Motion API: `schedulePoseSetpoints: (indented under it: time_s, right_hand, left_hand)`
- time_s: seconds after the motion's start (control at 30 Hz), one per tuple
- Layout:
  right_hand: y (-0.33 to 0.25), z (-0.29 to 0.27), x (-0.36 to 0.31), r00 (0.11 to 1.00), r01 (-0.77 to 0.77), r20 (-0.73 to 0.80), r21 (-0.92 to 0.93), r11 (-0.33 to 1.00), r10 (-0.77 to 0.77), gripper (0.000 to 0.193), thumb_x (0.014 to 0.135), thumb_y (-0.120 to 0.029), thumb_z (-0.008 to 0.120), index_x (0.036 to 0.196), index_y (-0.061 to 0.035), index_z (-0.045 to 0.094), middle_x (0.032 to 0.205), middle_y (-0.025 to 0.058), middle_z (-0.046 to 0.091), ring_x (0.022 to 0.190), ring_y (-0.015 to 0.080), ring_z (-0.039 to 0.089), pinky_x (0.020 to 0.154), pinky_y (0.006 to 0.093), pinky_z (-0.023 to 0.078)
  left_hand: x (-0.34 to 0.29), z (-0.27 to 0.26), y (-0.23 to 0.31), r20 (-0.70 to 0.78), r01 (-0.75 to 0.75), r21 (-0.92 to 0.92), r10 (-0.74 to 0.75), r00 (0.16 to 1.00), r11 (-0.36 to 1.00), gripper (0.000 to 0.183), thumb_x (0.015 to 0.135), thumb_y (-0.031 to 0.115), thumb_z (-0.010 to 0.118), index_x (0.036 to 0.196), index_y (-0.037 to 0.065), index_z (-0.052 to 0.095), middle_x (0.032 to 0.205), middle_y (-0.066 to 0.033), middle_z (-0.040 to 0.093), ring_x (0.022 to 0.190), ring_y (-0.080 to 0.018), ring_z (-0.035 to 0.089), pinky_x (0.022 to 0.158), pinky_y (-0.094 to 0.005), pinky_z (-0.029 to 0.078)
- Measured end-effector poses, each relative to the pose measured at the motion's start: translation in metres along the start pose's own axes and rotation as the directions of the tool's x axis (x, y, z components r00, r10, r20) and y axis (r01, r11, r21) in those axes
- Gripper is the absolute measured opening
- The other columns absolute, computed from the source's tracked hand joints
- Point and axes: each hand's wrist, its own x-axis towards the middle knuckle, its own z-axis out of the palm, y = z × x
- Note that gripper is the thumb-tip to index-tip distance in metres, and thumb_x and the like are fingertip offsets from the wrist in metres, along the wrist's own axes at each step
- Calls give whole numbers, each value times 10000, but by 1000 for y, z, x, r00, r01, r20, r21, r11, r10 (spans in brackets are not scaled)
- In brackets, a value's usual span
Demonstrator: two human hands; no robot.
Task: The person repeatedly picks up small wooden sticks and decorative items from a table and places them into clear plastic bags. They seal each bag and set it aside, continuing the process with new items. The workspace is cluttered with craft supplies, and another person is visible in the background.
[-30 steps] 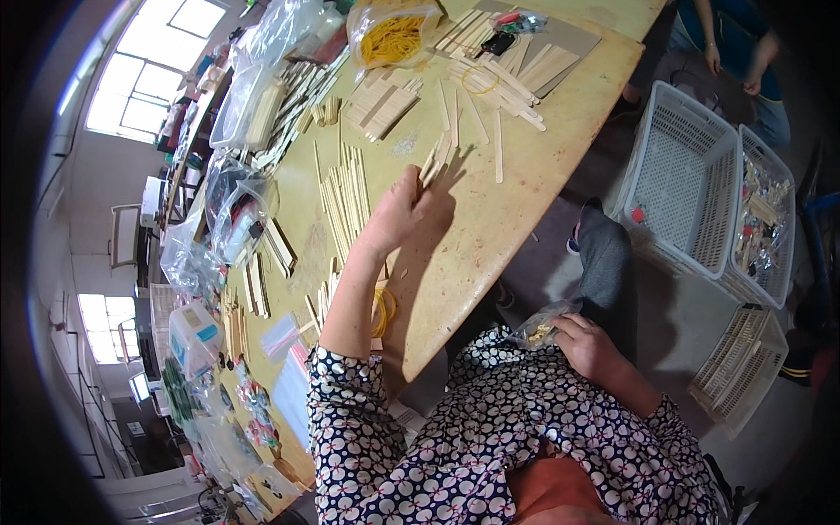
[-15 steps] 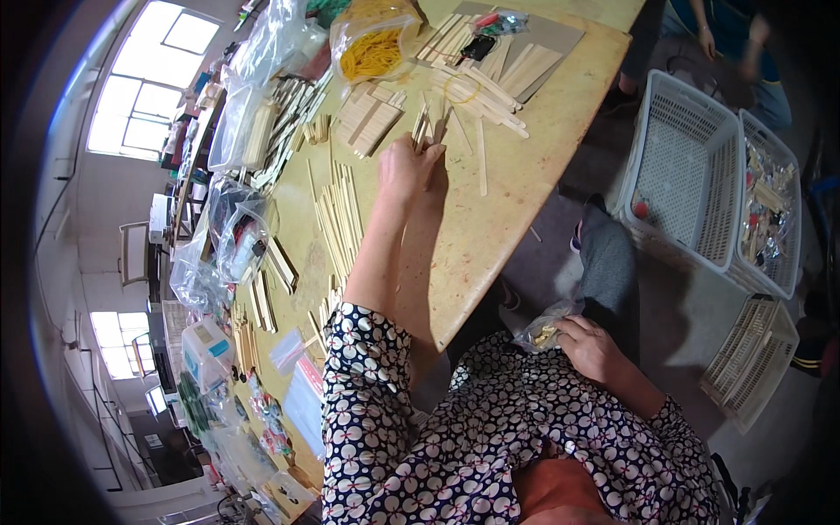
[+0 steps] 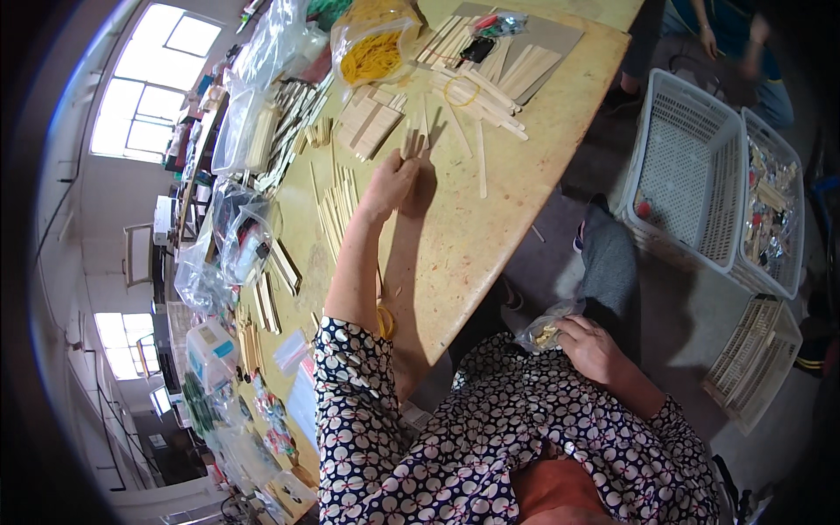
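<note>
My left hand (image 3: pixel 391 182) is closed around a few short wooden sticks (image 3: pixel 413 142), whose ends point away from me over the table. Just beyond it lies a square stack of flat wooden craft sticks (image 3: pixel 371 125). Long thin wooden sticks (image 3: pixel 332 210) are fanned out left of my left forearm. Down at my lap, my right hand (image 3: pixel 591 347) grips a clear plastic bag (image 3: pixel 549 331) with small yellowish pieces inside; their kind is too small to tell.
A bag of yellow rubber bands (image 3: pixel 374 54) and a grey board (image 3: pixel 547 44) with sticks and a black battery box (image 3: pixel 477 50) lie at the far side. White plastic baskets (image 3: pixel 678 166) stand on the floor to the right. Another person's hand (image 3: pixel 709 42) shows at the top right.
My left hand has drawn back a little to the left with the sticks. Yellow bands beside my left forearm have come into sight. My right hand and the bag stay put.
</note>
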Motion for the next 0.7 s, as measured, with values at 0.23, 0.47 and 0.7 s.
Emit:
schedulePoseSetpoints:
  time_s: [0.23, 0.47, 0.7]
  right_hand:
    - [2, 5, -4, 999, 2, -35, -3, 1000, -2, 214, 786, -80, 597, 972, -3, 669, 1154, 105, 639, 1128, 258, 589, 954, 373, 498]
    - [2, 3, -1, 999, -2, -54, -9, 1000, 2, 149, 785, -93, 593, 894, -19, 661, 1134, 108, 650, 1114, 258, 599, 943, 369, 508]
    - [6, 7, -4, 998, -15, -63, -7, 1000, 15, 144, 784, -91, 596, 889, -17, 660, 1136, 110, 649, 1114, 257, 602, 944, 363, 511]
  left_hand:
    - [40, 9, 3, -292, -43, 258, 121, 949, 965, 415, 951, 399, 576, 895, -12, 581, 745, -103, 621, 644, -200, 603, 565, -353, 473]
    - [59, 21, 57, -117, 50, 418, -1, 993, 907, 714, 797, 559, 701, 988, -124, 624, 995, -354, 660, 1024, -448, 647, 860, -460, 522]
    - [63, -5, 40, -140, 98, 498, -32, 990, 861, 529, 803, 402, 668, 1010, -86, 664, 1015, -314, 671, 1023, -434, 650, 889, -471, 513]
